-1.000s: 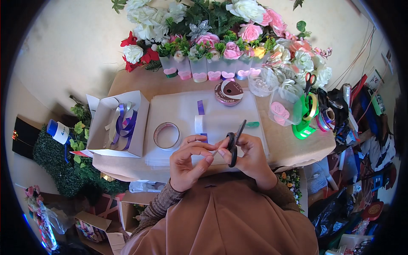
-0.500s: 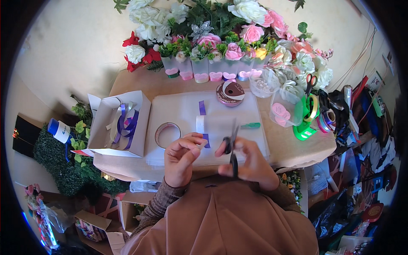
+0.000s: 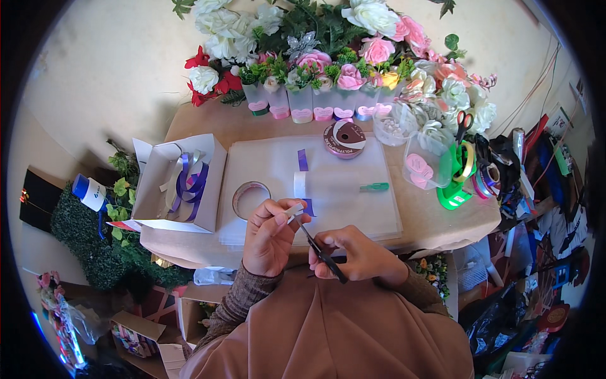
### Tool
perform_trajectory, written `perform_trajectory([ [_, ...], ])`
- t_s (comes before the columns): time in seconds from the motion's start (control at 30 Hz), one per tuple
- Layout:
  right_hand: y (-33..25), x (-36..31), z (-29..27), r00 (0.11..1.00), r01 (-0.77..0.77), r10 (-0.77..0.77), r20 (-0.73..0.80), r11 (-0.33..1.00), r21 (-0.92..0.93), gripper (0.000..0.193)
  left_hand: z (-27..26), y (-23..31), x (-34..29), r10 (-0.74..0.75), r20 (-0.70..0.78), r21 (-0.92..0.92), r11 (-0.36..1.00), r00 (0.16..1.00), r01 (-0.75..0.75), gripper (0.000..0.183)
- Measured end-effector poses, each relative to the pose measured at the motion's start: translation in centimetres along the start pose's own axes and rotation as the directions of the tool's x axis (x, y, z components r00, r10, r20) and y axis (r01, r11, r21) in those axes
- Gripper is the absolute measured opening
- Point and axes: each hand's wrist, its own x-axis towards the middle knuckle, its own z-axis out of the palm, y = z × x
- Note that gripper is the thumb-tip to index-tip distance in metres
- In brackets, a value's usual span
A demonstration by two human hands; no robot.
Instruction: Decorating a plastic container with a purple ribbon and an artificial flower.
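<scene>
My left hand (image 3: 268, 237) pinches a small whitish strip (image 3: 294, 210) between thumb and fingers. In my right hand (image 3: 353, 252) is a pair of black-handled scissors (image 3: 323, 254), its blades pointing up and left to the strip. Whether the blades touch the strip I cannot tell. Beyond my hands, a clear cylinder with a white band (image 3: 300, 184) lies on translucent sheets (image 3: 372, 221). A purple ribbon (image 3: 302, 160) shows above and below the band. Left of it rests a roll of tape (image 3: 250, 200); to its right lies a green-capped tool (image 3: 374, 187).
A white box (image 3: 218, 183) with purple and silver ribbons stands at left. A brown ribbon spool (image 3: 344, 140) lies near the sheets' far edge. Clear tubs (image 3: 426, 161) and a green tape dispenser (image 3: 454, 189) are at right. Artificial flowers (image 3: 353, 77) in frosted holders line the back.
My right hand has turned the scissors from upright to pointing up-left and brought them to the strip. My left hand, still pinching the strip, has shifted only slightly.
</scene>
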Motion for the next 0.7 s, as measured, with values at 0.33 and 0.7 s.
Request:
perform_trajectory([
  [0.33,0.16,-0.03,-0.03,0.998,0.010,-0.007,-0.063,0.999,0.044,0.033,0.30,-0.64,-0.25,-0.094,0.029,-0.033,0.995,0.995,0.095,0.006],
  [0.7,0.29,0.07,0.01,0.997,-0.022,0.023,-0.069,1.000,0.011,0.029,0.04,-0.68,-0.33,-0.096,0.037,-0.017,0.995,0.995,0.097,0.004],
])
